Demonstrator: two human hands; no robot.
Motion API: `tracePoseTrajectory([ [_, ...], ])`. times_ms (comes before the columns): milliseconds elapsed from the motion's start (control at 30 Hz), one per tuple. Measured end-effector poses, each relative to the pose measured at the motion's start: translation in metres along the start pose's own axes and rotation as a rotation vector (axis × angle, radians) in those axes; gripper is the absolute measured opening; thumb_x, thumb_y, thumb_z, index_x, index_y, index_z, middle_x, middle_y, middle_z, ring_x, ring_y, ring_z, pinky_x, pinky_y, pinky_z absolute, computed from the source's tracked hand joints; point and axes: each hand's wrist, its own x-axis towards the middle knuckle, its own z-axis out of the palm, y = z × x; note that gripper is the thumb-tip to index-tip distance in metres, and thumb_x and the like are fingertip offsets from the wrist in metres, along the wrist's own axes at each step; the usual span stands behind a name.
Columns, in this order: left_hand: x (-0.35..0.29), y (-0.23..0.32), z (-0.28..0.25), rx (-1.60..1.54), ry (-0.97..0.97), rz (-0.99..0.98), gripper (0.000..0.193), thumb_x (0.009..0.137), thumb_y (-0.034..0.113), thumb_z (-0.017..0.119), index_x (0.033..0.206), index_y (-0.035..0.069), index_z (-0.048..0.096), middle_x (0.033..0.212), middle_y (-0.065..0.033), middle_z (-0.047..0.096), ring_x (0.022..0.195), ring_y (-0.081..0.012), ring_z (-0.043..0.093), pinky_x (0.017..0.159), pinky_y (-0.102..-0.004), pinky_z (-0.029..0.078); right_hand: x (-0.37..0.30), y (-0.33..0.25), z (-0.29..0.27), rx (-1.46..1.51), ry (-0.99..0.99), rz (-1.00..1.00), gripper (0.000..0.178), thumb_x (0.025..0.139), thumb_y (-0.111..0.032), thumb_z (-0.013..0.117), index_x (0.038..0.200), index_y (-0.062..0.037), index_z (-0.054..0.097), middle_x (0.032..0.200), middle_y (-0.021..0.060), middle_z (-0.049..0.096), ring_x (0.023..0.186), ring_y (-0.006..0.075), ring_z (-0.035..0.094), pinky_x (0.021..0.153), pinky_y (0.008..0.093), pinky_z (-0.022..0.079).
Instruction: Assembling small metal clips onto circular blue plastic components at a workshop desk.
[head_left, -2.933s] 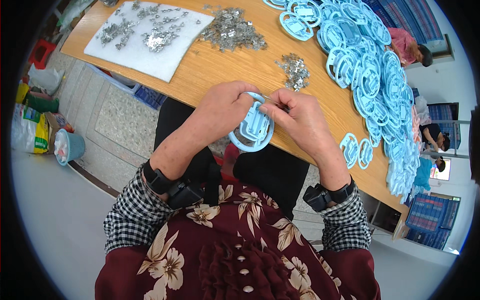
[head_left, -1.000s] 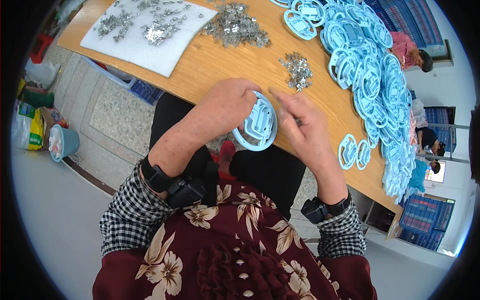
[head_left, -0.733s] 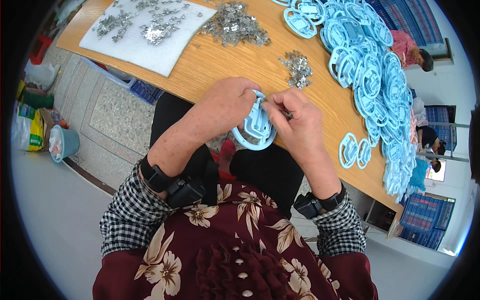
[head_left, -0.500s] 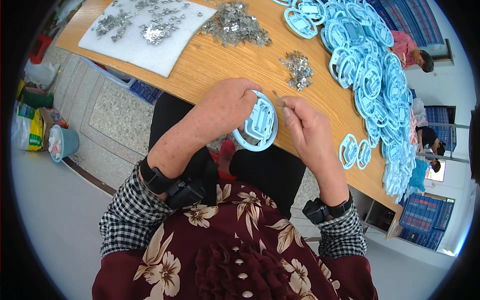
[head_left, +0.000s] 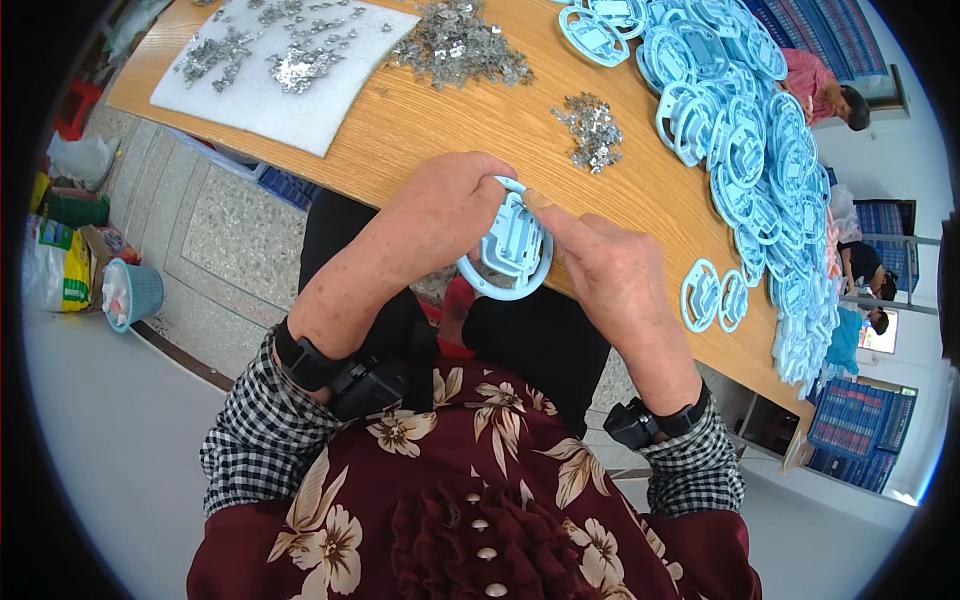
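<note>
My left hand (head_left: pixel 462 200) is closed round the left rim of a light blue oval plastic part (head_left: pixel 512 250), a ring with a moulded frame inside. The part is tilted, just off the near edge of the table. My right hand (head_left: pixel 610 265) reaches in from the right, and a fingertip presses on the upper right of the part. Its other fingers are curled, and any small piece beneath the fingertip is hidden. Beyond my hands, a small heap of silvery metal clips (head_left: pixel 592 130) lies on the wooden table (head_left: pixel 440 130).
A larger heap of metal clips (head_left: pixel 462 45) and a white foam sheet (head_left: pixel 270 110) with more clips lie farther left. Blue parts (head_left: pixel 745 160) are piled along the right, with two lying separately (head_left: pixel 715 297). A blue basket (head_left: pixel 135 293) stands on the floor at left. People sit beyond the pile.
My right hand has moved left onto the blue part. The small thin piece seen between its fingertips before is now out of sight. My left hand still holds the part.
</note>
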Motion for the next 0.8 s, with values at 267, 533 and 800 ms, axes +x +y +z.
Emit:
tracePoseTrajectory([
  [267, 0.005, -0.01, 0.002, 0.142, 0.011, 0.122, 0.038, 0.096, 0.015, 0.044, 0.12, -0.007, 0.063, 0.085, -0.0151, 0.07, 0.062, -0.0193, 0.068, 0.058, -0.0319, 0.055, 0.016, -0.013, -0.025, -0.391, -0.169, -0.194, 0.05, 0.08, -0.006, 0.063, 0.13, -0.0113, 0.061, 0.068, 0.0045, 0.059, 0.06, 0.0219, 0.065, 0.05, 0.0352, 0.05],
  [533, 0.004, -0.008, 0.0, 0.175, 0.063, 0.117, 0.036, 0.097, 0.014, 0.044, 0.12, -0.005, 0.064, 0.085, -0.0111, 0.069, 0.066, -0.0145, 0.066, 0.057, -0.0296, 0.053, 0.024, 0.009, -0.033, -0.286, -0.282, -0.256, 0.047, 0.083, -0.011, 0.065, 0.13, -0.0094, 0.06, 0.07, 0.0099, 0.062, 0.061, 0.028, 0.065, 0.054, 0.0377, 0.052],
  [800, -0.023, 0.006, 0.005, -0.369, -0.051, 0.043, 0.035, 0.101, 0.015, 0.045, 0.126, -0.005, 0.06, 0.105, -0.0051, 0.068, 0.091, -0.0074, 0.064, 0.078, -0.0226, 0.052, -0.01, 0.003, 0.002, 1.325, -0.069, 0.604, 0.034, 0.102, -0.035, 0.059, 0.111, -0.0019, 0.063, 0.086, 0.0016, 0.064, 0.072, 0.008, 0.057, 0.062, 0.0249, 0.047],
])
